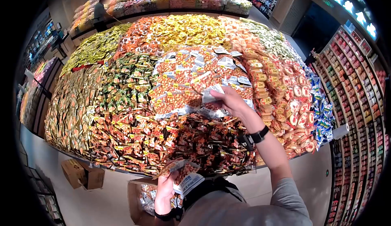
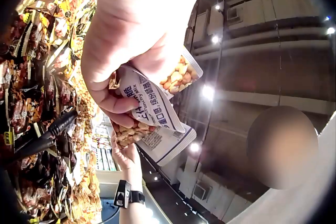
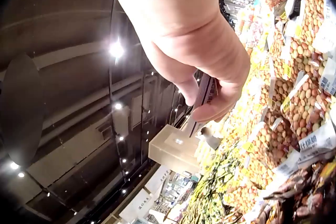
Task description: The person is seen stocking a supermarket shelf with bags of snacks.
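The left hand (image 1: 165, 187), low in the head view beside the person's waist, grips several nut packets (image 1: 190, 177) with white label bands. In the left wrist view its fingers curl round the packets (image 2: 152, 98). Over the nut packet section (image 1: 175, 79) the right hand (image 1: 234, 100) pinches a packet (image 1: 212, 93) by its white end. The right wrist view shows thumb and fingers of the right hand (image 3: 197, 61) closed on the edge of a packet (image 3: 203, 98); most of that packet is hidden.
Dark red packets (image 1: 134, 144) fill the display's near edge. An open carton (image 1: 134, 197) with packets stands below it, brown boxes (image 1: 83, 174) on the floor at left. Tall shelves (image 1: 358, 104) line the right side. Another person (image 1: 99, 14) stands at the far left.
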`<move>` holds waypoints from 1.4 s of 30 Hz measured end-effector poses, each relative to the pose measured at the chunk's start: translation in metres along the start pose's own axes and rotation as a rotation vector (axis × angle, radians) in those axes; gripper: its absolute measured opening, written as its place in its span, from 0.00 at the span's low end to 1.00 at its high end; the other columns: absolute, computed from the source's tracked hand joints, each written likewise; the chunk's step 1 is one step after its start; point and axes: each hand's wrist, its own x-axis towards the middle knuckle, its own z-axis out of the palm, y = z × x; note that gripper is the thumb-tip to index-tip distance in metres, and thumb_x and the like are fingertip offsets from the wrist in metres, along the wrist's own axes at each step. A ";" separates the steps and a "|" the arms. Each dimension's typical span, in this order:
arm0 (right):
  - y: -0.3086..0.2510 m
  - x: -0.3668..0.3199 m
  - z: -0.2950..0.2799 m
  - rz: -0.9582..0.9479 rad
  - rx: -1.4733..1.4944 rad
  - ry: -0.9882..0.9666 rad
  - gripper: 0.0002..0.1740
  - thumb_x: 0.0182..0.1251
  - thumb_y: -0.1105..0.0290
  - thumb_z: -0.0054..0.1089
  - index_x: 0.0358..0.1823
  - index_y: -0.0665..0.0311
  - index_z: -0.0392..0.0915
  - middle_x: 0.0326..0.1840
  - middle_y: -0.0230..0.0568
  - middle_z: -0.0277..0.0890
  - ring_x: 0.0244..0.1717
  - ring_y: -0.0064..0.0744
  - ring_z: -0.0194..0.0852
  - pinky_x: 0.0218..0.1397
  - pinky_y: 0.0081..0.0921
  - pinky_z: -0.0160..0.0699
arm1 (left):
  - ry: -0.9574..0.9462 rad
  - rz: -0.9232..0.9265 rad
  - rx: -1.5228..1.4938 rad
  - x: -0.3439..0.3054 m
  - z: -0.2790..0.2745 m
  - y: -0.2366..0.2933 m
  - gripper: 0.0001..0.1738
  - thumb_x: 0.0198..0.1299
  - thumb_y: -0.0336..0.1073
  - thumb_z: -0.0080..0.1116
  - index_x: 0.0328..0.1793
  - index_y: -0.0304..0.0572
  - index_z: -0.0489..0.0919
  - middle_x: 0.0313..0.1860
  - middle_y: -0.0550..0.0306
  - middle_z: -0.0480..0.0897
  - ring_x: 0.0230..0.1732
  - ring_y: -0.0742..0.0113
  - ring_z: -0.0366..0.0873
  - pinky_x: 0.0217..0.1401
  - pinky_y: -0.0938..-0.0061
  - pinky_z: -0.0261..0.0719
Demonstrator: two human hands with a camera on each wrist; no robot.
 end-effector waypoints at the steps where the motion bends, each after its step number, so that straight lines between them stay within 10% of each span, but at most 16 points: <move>1: -0.009 0.013 -0.003 0.003 0.051 0.006 0.20 0.72 0.66 0.60 0.58 0.75 0.72 0.50 0.47 0.79 0.41 0.25 0.83 0.41 0.15 0.90 | 0.026 0.024 0.008 0.000 0.001 0.000 0.20 0.67 0.22 0.51 0.65 0.34 0.74 0.60 0.52 0.81 0.58 0.62 0.80 0.62 0.68 0.78; 5: -0.026 0.070 -0.033 0.005 0.199 0.074 0.23 0.72 0.64 0.60 0.57 0.79 0.70 0.42 0.49 0.80 0.38 0.28 0.85 0.38 0.14 0.90 | 0.069 0.052 0.001 -0.002 -0.005 -0.006 0.18 0.67 0.25 0.54 0.62 0.35 0.77 0.57 0.53 0.82 0.55 0.64 0.81 0.59 0.70 0.79; 10: 0.010 0.062 -0.051 -0.063 -0.512 0.227 0.33 0.69 0.60 0.65 0.63 0.80 0.68 0.30 0.41 0.78 0.24 0.22 0.76 0.21 0.21 0.69 | 0.133 -0.012 -0.012 -0.001 -0.013 -0.008 0.17 0.67 0.24 0.53 0.62 0.36 0.77 0.55 0.55 0.83 0.56 0.66 0.80 0.58 0.71 0.78; 13: 0.006 0.022 -0.035 -0.005 -0.594 -0.099 0.24 0.71 0.62 0.63 0.60 0.72 0.74 0.35 0.36 0.81 0.31 0.20 0.78 0.30 0.20 0.76 | 0.246 -0.135 -0.058 0.003 0.016 0.010 0.13 0.70 0.27 0.50 0.56 0.32 0.78 0.47 0.51 0.85 0.44 0.64 0.85 0.46 0.71 0.85; 23: 0.027 -0.095 0.079 -0.532 -0.814 -0.760 0.23 0.65 0.63 0.69 0.57 0.64 0.77 0.48 0.42 0.82 0.51 0.33 0.79 0.54 0.31 0.78 | 0.069 -0.101 -0.064 0.033 0.063 0.023 0.16 0.69 0.23 0.51 0.62 0.28 0.74 0.55 0.49 0.82 0.53 0.64 0.82 0.59 0.70 0.81; 29: 0.049 -0.093 0.087 -0.594 -0.972 -0.569 0.21 0.62 0.60 0.71 0.48 0.69 0.79 0.36 0.48 0.77 0.40 0.37 0.79 0.44 0.34 0.77 | -0.052 -0.111 0.062 0.032 0.050 0.020 0.20 0.69 0.24 0.52 0.67 0.29 0.69 0.59 0.47 0.79 0.57 0.65 0.80 0.61 0.71 0.80; 34: 0.034 -0.078 0.082 -0.291 -0.655 -0.184 0.17 0.63 0.61 0.70 0.42 0.70 0.80 0.31 0.43 0.80 0.35 0.29 0.79 0.41 0.30 0.77 | -0.028 -0.019 -0.010 0.027 0.048 0.024 0.24 0.71 0.23 0.47 0.72 0.29 0.65 0.64 0.45 0.75 0.60 0.63 0.77 0.64 0.73 0.76; 42: 0.004 0.028 0.031 -0.141 -0.265 0.128 0.19 0.67 0.66 0.66 0.52 0.73 0.76 0.45 0.46 0.81 0.46 0.30 0.80 0.47 0.26 0.79 | 0.018 -0.029 -0.027 0.019 0.020 0.020 0.23 0.73 0.25 0.43 0.73 0.30 0.65 0.66 0.45 0.75 0.62 0.58 0.78 0.63 0.67 0.80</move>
